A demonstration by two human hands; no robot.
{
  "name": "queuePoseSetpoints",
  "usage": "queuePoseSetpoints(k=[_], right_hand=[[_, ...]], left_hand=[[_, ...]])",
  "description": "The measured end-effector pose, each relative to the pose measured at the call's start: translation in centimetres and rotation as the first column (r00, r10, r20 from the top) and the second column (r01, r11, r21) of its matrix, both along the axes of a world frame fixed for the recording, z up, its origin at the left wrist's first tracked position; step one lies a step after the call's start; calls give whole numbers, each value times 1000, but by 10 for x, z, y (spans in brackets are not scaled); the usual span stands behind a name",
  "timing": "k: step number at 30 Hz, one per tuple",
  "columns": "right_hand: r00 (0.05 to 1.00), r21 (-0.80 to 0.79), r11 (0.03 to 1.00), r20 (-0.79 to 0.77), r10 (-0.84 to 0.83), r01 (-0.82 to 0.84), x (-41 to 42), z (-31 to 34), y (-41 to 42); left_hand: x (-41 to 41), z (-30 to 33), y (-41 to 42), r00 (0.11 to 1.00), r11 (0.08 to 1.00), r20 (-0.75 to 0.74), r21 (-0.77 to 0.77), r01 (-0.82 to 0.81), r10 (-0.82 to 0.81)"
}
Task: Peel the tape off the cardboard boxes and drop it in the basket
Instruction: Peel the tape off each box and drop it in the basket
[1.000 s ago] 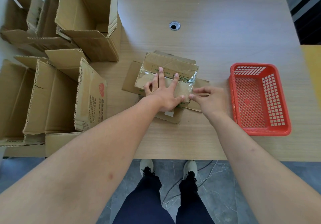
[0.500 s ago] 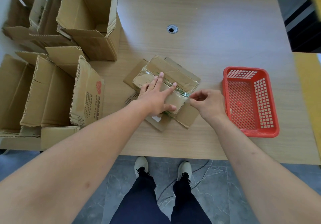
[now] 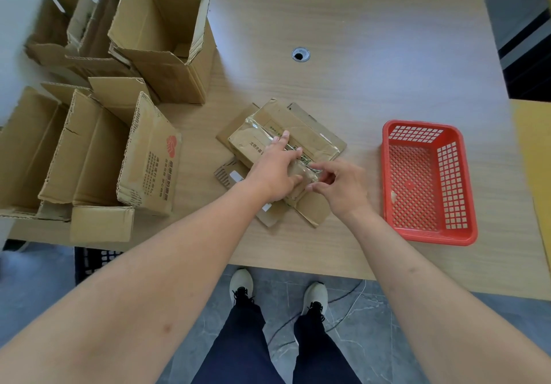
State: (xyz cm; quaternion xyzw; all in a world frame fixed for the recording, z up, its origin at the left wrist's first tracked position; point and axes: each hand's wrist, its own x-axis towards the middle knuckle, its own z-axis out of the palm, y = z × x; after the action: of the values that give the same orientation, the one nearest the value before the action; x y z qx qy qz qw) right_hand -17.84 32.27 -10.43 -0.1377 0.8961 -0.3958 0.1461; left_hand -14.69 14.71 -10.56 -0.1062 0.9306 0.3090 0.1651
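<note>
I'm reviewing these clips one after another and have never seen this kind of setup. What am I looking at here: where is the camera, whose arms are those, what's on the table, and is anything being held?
There is no machine here. A person wears one wide-angle camera on the head, so you look down along their own bare arms to the table and their shoes on the floor.

In the middle lies a flattened box with shiny clear tape across it. The left hand rests flat on the box, fingers straight, holding it down. The right hand has its fingertips at the tape's end, on the side towards the basket; it seems to be picking at it, though whether it has a grip is unclear.

To the right is a red basket; I can see no tape in it. On the left are several open boxes.
</note>
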Motion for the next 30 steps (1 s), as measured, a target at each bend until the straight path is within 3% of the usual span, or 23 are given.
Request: queuePoseSetpoints(k=[7, 14, 18, 22, 30], right_hand=[[990, -18, 998, 125, -58, 61, -7, -4, 1], [848, -154, 878, 377, -372, 454, -6, -17, 4], [777, -165, 811, 441, -448, 562, -2, -26, -2], [783, -168, 815, 438, -442, 554, -1, -25, -1], [943, -78, 955, 201, -266, 286, 0, -12, 9]], left_hand=[[-1, -3, 1, 999, 999, -5, 14, -32, 32], [-1, -9, -1, 1000, 998, -6, 57, -26, 27], [0, -11, -3, 1000, 998, -14, 57, -14, 14], [0, -14, -3, 1000, 998, -19, 59, -10, 11], [4, -22, 0, 995, 999, -95, 44, -11, 15]])
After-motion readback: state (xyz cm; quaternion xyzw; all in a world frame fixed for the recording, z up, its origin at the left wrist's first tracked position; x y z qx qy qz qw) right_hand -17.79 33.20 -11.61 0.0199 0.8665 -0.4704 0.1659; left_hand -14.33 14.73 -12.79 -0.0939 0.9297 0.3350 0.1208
